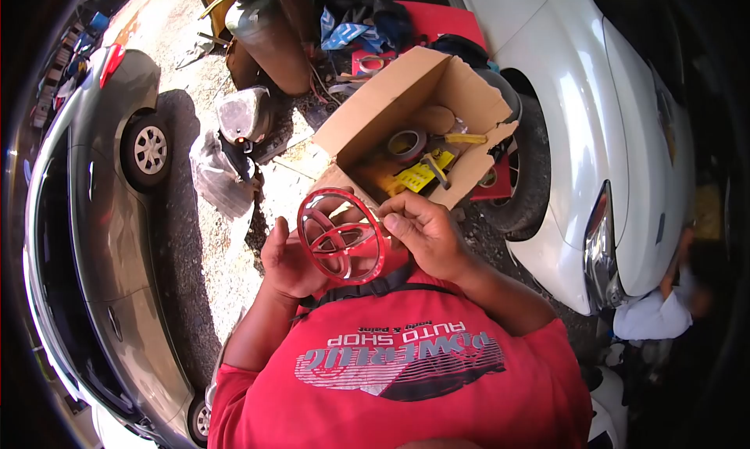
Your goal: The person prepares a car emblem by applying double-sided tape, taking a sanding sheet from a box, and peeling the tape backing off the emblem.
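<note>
A car emblem [341, 236], an oval ring with crossed inner ovals, is held up in front of my chest. Its face is shiny, with red along the ring and inner edges. My left hand [291, 263] supports it from behind and the left side, thumb raised apart and the fingers partly hidden by the emblem. At the upper right of the ring, my right hand [426, 234] pinches with thumb and index finger against the rim. Whether a thin strip lies in that pinch is too small to tell.
Just beyond my hands stands an open cardboard box [391, 97] holding a tape roll [407, 144], a yellow packet [426, 173] and tools. A white car [562, 136] is at right, a grey-beige car [109, 238] at left. Gas cylinders [269, 42] stand ahead; another person [656, 312] is at right.
</note>
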The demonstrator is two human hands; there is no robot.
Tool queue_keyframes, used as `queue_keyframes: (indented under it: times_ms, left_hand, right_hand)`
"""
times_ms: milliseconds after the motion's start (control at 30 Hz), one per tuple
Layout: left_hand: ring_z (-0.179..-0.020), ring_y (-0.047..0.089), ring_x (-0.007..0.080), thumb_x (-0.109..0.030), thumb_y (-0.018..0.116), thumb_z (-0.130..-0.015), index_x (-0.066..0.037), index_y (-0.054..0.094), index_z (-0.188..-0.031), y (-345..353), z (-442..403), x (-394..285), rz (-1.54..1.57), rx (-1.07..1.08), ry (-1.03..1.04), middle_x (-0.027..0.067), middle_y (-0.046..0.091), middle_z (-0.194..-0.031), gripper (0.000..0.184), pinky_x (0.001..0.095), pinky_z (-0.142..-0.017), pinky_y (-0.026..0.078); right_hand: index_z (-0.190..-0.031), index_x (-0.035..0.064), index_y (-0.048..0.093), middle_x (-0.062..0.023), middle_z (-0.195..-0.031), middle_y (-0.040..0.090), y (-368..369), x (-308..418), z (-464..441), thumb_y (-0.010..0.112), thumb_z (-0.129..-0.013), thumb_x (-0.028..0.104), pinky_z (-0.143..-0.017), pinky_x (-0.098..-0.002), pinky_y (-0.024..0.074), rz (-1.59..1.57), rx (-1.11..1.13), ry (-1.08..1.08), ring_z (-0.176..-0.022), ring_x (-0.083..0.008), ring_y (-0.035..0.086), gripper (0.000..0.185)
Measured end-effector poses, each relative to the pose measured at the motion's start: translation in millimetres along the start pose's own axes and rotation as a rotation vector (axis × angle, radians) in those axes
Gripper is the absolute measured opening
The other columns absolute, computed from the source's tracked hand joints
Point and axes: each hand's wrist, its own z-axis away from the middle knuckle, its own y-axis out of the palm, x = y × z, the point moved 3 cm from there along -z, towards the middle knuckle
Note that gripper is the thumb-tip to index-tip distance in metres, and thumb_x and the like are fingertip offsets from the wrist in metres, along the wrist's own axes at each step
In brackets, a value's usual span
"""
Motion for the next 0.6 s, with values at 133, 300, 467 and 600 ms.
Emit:
queue_keyframes:
  times_ms: [133,300,467,600]
  left_hand:
    - [-0.147,0.030,0.0549,-0.076,0.057,-0.090,-0.011,0.012,-0.165,5,6,-7,0.076,0.104,0.020,0.0261,0.031,-0.163,0.109,0.0775,-0.108,0.036]
    - [-0.148,0.020,0.0616,-0.076,0.054,-0.091,-0.019,0.009,-0.167,-4,21,-19,0.104,0.147,0.101,0.0247,0.027,-0.165,0.104,0.0801,-0.109,0.031]
    - [-0.150,0.014,0.0604,-0.080,0.049,-0.091,-0.015,0.001,-0.167,-10,31,-21,0.133,0.214,0.126,0.0260,0.022,-0.167,0.111,0.0763,-0.114,0.028]
    - [-0.150,0.013,0.0616,-0.081,0.049,-0.089,-0.014,0.006,-0.167,-10,33,-18,0.144,0.206,0.121,0.0258,0.022,-0.167,0.111,0.0783,-0.112,0.029]
  right_hand:
    - [-0.111,-0.0026,0.065,-0.0013,-0.086,0.066,-25,-14,0,0.065,-0.102,0.013,-0.068,-0.0235,0.0497,0.148,-0.028,0.053,-0.075,-0.0043,0.059,0.018]
    - [-0.113,-0.0030,0.067,-0.0037,-0.088,0.069,-65,-8,-8,0.067,-0.099,0.012,-0.070,-0.0251,0.0519,0.294,-0.155,-0.016,-0.076,-0.0069,0.061,0.020]
    - [-0.113,-0.0041,0.067,-0.0054,-0.090,0.070,-99,21,-19,0.068,-0.099,0.011,-0.074,-0.0262,0.0532,0.510,-0.336,-0.075,-0.080,-0.0076,0.063,0.021]
    - [-0.112,-0.0041,0.067,-0.0064,-0.093,0.071,-118,31,-26,0.068,-0.099,0.013,-0.075,-0.0264,0.0534,0.578,-0.370,-0.081,-0.082,-0.0083,0.064,0.022]
